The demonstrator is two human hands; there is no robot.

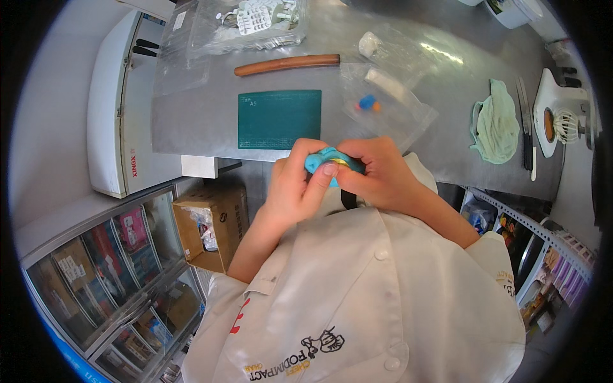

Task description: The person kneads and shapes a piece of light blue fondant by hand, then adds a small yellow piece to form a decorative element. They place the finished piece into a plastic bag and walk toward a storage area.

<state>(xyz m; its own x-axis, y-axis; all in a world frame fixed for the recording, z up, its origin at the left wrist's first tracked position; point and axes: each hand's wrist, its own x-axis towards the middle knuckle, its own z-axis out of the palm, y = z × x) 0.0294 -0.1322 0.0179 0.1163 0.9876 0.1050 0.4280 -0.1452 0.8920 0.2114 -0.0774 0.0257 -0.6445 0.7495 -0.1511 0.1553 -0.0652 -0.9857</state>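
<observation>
Both my hands meet in front of my chest, just off the near edge of the steel table. My left hand (301,184) and my right hand (378,172) grip one piece of light-blue, dough-like material (318,159) between thumbs and fingers. A small yellow part shows at its middle, partly hidden by the fingertips. Just beyond the hands lies a green cutting mat (279,119). Behind the mat is a brown wooden rod (287,64). To its right, a clear plastic bag (407,112) lies beside small blue and orange lumps (368,103).
A clear plastic tub (297,36) of white moulds stands at the back left. A whitish block (390,85) lies in plastic. On the right are a pale green cloth (495,124), long knives (527,139) and a white kitchen scale or mixer part (546,100). An open cardboard box (234,220) stands below left.
</observation>
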